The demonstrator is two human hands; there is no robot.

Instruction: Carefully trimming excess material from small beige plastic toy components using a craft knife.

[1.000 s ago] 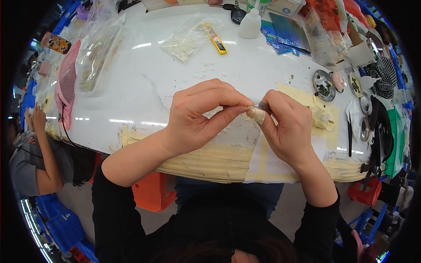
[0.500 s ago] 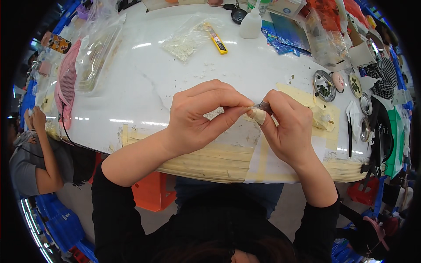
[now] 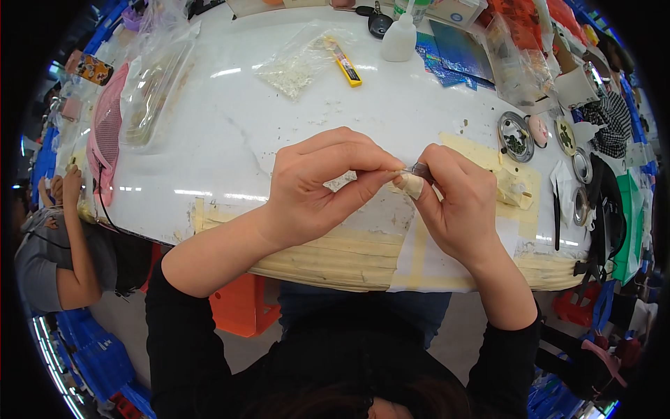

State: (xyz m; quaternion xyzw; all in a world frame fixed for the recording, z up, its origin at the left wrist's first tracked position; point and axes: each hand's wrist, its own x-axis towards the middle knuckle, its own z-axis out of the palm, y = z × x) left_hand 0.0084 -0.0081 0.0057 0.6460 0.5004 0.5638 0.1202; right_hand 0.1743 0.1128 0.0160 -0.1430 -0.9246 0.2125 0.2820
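Over the near part of the table, my left hand (image 3: 307,185) is closed in a pinch, thumb against forefinger. Whatever sits between those fingertips is too small to make out. My right hand (image 3: 460,199) meets it tip to tip, its fingers closed on a small grey metal piece (image 3: 421,170) that looks thin and flat. Pale tape (image 3: 410,184) wraps my right thumb. Beneath the right hand a white sheet of paper (image 3: 447,258) lies at the table edge, which is covered with strips of cream tape (image 3: 335,255).
Farther off lie a clear bag of white bits (image 3: 289,75), a slim yellow case (image 3: 343,64) and a white squeeze bottle (image 3: 399,40). Rightward are a metal dish of green bits (image 3: 516,137) and black tweezers (image 3: 557,209). A pink mesh pouch (image 3: 108,133) and another person's arm (image 3: 78,230) are leftward.
My hands stay almost where they were, still fingertip to fingertip, with the metal piece slightly turned. At the left, the other person's hand has shifted up and right.
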